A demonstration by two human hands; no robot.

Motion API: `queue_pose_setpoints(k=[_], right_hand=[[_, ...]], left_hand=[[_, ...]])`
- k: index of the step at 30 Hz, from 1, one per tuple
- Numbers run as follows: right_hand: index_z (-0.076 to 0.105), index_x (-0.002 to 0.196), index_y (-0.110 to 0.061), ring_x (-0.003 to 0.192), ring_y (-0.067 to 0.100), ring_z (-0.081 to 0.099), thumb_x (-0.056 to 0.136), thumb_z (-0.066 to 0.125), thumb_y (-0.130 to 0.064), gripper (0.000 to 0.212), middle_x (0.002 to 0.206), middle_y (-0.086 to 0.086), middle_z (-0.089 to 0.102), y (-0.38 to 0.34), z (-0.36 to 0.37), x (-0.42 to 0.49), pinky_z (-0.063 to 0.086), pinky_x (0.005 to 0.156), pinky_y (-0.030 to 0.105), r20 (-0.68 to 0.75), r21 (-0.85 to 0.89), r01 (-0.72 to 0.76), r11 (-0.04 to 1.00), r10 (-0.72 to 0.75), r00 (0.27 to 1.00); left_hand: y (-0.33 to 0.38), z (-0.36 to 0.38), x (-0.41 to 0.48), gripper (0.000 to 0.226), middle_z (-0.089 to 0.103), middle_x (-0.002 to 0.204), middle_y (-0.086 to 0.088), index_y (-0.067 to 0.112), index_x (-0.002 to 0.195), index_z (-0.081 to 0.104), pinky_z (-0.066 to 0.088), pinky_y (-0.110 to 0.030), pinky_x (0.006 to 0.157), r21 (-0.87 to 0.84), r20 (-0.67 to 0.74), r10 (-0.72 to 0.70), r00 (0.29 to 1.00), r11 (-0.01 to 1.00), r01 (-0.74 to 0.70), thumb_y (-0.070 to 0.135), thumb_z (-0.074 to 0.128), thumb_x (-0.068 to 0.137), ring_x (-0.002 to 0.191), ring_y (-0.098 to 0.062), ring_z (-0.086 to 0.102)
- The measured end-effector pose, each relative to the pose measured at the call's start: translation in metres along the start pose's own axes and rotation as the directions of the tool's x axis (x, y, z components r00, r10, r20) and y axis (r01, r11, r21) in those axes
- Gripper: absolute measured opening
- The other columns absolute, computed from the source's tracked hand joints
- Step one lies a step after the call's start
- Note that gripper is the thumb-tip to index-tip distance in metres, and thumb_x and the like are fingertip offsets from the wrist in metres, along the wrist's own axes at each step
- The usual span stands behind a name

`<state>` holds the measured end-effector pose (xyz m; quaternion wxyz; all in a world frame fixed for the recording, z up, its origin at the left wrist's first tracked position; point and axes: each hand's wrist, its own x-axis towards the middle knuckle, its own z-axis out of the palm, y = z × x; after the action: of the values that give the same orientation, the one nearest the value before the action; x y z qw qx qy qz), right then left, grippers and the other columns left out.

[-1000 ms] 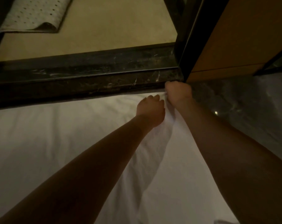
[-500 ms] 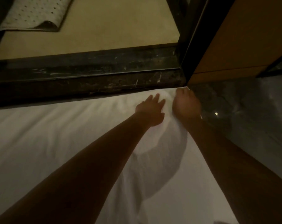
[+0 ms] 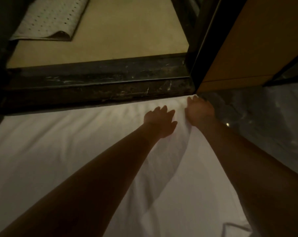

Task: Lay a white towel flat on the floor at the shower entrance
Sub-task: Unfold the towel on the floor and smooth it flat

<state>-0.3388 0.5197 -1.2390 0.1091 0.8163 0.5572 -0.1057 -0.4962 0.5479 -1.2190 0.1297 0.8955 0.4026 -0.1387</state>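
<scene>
A white towel [image 3: 59, 151] lies spread over the floor, its far edge against the dark marble threshold [image 3: 97, 86] of the shower. My left hand [image 3: 159, 121] rests flat on the towel near its far right corner, fingers straight and spread. My right hand [image 3: 198, 113] presses on that corner with fingers extended, close to the door frame. A few soft creases run along the towel's far edge and between my arms.
Beyond the threshold is the beige shower floor [image 3: 127, 31] with a perforated white bath mat [image 3: 49, 19] at its far left, one corner curled up. A dark door frame [image 3: 204, 45] and wooden panel [image 3: 256, 40] stand at right. Dark marble floor [image 3: 268, 120] lies right of the towel.
My right hand went from a fist gripping the towel's corner to lying flat on it. My left hand's fingers opened and spread on the towel.
</scene>
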Motion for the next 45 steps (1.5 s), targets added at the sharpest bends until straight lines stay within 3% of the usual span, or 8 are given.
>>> queue_pose_setpoints(k=[4, 8, 17, 28, 34, 38, 41, 45], right_hand=[[0.038, 0.138, -0.012, 0.118, 0.032, 0.048, 0.095, 0.040, -0.032, 0.048, 0.132, 0.015, 0.050, -0.005, -0.005, -0.038, 0.038, 0.100, 0.042, -0.151, -0.003, 0.193, 0.981, -0.192, 0.970], [0.029, 0.145, -0.015, 0.128, 0.030, 0.042, 0.096, 0.040, -0.036, 0.054, 0.143, 0.012, 0.042, -0.005, -0.011, -0.084, 0.029, 0.109, 0.044, -0.125, -0.029, 0.288, 0.957, -0.289, 0.949], [0.051, 0.130, -0.013, 0.109, 0.032, 0.057, 0.093, 0.046, -0.032, 0.042, 0.128, 0.013, 0.056, 0.026, -0.009, -0.188, 0.047, 0.090, 0.040, -0.064, 0.011, 0.287, 0.958, -0.286, 0.956], [0.042, 0.139, -0.024, 0.116, 0.023, 0.052, 0.094, 0.039, -0.030, 0.045, 0.137, 0.001, 0.049, 0.079, 0.039, -0.295, 0.042, 0.095, 0.033, 0.160, -0.039, 0.329, 0.944, -0.319, 0.934], [0.046, 0.134, -0.023, 0.114, 0.022, 0.050, 0.083, 0.051, -0.017, 0.052, 0.129, 0.002, 0.052, 0.083, 0.054, -0.317, 0.043, 0.093, 0.032, 0.230, -0.030, 0.411, 0.911, -0.394, 0.890], [0.046, 0.132, -0.023, 0.109, 0.022, 0.051, 0.079, 0.057, -0.016, 0.055, 0.124, 0.002, 0.052, 0.083, 0.065, -0.321, 0.045, 0.088, 0.032, 0.268, -0.029, 0.440, 0.898, -0.417, 0.868], [0.044, 0.132, -0.023, 0.108, 0.022, 0.052, 0.080, 0.058, -0.018, 0.054, 0.123, 0.002, 0.051, 0.080, 0.071, -0.321, 0.043, 0.085, 0.030, 0.296, 0.002, 0.444, 0.896, -0.425, 0.855], [0.052, 0.118, -0.023, 0.104, 0.022, 0.057, 0.083, 0.053, -0.018, 0.035, 0.116, 0.001, 0.057, 0.081, 0.071, -0.322, 0.043, 0.082, 0.030, 0.359, -0.008, 0.467, 0.884, -0.434, 0.827]], left_hand=[[0.005, 0.004, -0.030, 0.049, 0.057, 0.119, -0.004, 0.021, 0.127, 0.051, 0.045, -0.035, 0.079, 0.006, -0.196, -0.060, 0.979, 0.998, 0.063, 0.052, 0.035, 0.093, 0.104, -0.021, 0.054], [0.015, 0.012, -0.065, 0.053, 0.057, 0.121, -0.005, 0.020, 0.123, 0.054, 0.043, -0.036, 0.085, -0.022, -0.233, -0.102, 0.967, 0.995, 0.099, 0.057, 0.035, 0.091, 0.108, -0.022, 0.053], [0.057, 0.022, -0.140, 0.051, 0.058, 0.092, -0.003, 0.016, 0.103, 0.060, 0.033, -0.029, 0.065, -0.083, -0.291, -0.066, 0.954, 0.996, 0.044, 0.058, 0.034, 0.089, 0.077, -0.016, 0.045], [0.151, 0.080, -0.214, 0.048, 0.057, 0.098, -0.004, 0.016, 0.109, 0.057, 0.034, -0.032, 0.066, -0.223, -0.153, 0.051, 0.987, 0.971, -0.085, 0.054, 0.034, 0.091, 0.088, -0.020, 0.051], [0.176, 0.106, -0.229, 0.040, 0.056, 0.095, -0.004, 0.016, 0.101, 0.058, 0.035, -0.032, 0.066, -0.259, -0.071, 0.070, 0.995, 0.962, -0.086, 0.051, 0.039, 0.090, 0.085, -0.020, 0.051], [0.184, 0.123, -0.230, 0.034, 0.059, 0.106, -0.004, 0.018, 0.109, 0.057, 0.045, -0.034, 0.080, -0.325, 0.040, 0.090, 0.995, 0.943, -0.072, 0.044, 0.043, 0.093, 0.095, -0.022, 0.055], [0.189, 0.133, -0.231, 0.030, 0.057, 0.119, -0.009, 0.013, 0.117, 0.055, 0.043, -0.035, 0.090, -0.403, 0.135, 0.073, 0.988, 0.915, -0.013, 0.032, 0.044, 0.096, 0.108, -0.025, 0.054], [0.194, 0.137, -0.237, 0.026, 0.061, 0.114, -0.014, 0.005, 0.114, 0.057, 0.035, -0.013, 0.057, -0.534, 0.177, 0.141, 0.974, 0.845, -0.025, 0.018, 0.043, 0.097, 0.102, -0.029, 0.057]])
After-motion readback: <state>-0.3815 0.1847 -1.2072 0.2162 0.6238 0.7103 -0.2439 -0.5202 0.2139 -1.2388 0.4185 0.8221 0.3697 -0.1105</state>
